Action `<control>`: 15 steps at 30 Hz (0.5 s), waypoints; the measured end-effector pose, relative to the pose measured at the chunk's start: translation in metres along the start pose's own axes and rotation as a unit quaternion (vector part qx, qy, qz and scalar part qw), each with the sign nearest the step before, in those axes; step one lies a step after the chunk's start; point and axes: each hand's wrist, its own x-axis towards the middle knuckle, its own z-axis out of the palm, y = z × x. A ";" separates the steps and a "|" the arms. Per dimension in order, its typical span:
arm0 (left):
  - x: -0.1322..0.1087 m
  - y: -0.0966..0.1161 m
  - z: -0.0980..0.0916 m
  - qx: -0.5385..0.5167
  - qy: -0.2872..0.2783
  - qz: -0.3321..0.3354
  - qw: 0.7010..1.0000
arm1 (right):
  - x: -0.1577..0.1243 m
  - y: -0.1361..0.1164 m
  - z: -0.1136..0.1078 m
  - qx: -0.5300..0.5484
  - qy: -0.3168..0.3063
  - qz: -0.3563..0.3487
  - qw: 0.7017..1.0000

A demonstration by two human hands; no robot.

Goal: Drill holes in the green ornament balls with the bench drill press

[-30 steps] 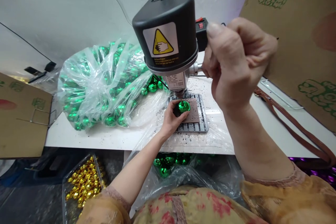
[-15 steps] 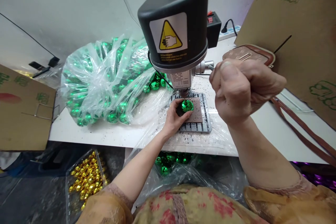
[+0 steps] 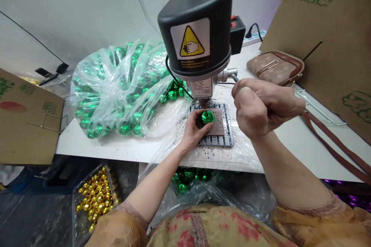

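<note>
Under the black-headed bench drill press (image 3: 197, 27), my left hand (image 3: 193, 130) grips a shiny green faceted ball (image 3: 208, 117) between thumb and fingers. The ball rests on a brown square board (image 3: 218, 124) on the slotted metal base (image 3: 230, 139). Just above it is the drill's chuck (image 3: 204, 103), with the bit reaching down to the ball's top. My right hand (image 3: 257, 106) is closed in a fist around the drill press's feed lever (image 3: 234, 78), most of which the fingers hide.
A clear plastic bag (image 3: 101, 85) of green balls lies left of the drill. A brown handbag (image 3: 269, 65) rests at the right by a cardboard box (image 3: 324, 38). Below the table edge stand a clear bin of gold balls (image 3: 95, 197) and more green balls (image 3: 185, 179). Dark shavings dot the table.
My right fist has come down with the lever, uncovering more of the handbag. My left hand keeps the ball in the same place. The view has shifted slightly.
</note>
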 end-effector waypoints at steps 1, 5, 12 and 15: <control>0.000 -0.001 0.000 0.002 -0.002 -0.002 1.000 | 0.000 0.001 0.000 0.004 0.001 -0.007 1.000; 0.000 0.000 0.000 0.000 -0.006 -0.005 1.000 | 0.001 0.007 0.001 0.026 0.004 -0.055 0.998; -0.001 -0.001 0.001 -0.019 0.001 -0.004 1.000 | -0.007 0.018 -0.005 0.059 -0.044 -0.113 0.991; -0.001 -0.003 0.001 -0.007 0.006 0.003 1.000 | -0.008 0.013 -0.007 0.045 -0.065 -0.112 0.991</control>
